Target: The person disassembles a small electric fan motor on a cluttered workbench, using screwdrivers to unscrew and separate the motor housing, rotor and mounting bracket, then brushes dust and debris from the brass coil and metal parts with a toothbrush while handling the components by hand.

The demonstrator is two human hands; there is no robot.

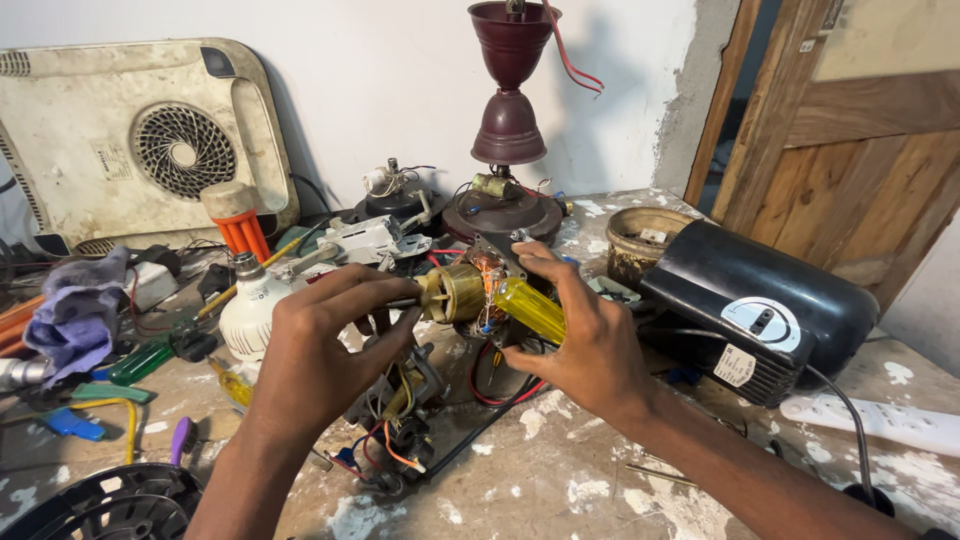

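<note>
Worktop [560, 480]: pale, rough, paint-blotched – crowded along the far and left sides.
Left hand [325, 345]: grip clenched on the brass-coloured end of a small motor [455, 292], held above the worktop centre.
Right hand [585, 345]: grip closed on a yellow-handled screwdriver [528, 308], lying across the palm, touching the motor's copper winding side.
Below hands: loose bundle of coloured wires [400, 445].
Right side: black motor housing [760, 310], white power strip [880, 420] near the edge.
Far side: maroon fan fitting [508, 125] upright; round tin [640, 235] beside it.
Left side: white bulb [248, 310], purple cloth [80, 310], green screwdriver [145, 360].
Wall [400, 80]: white – a grimy cream appliance panel [130, 130] leans on it.
Room, right: wooden door [850, 140].
</note>
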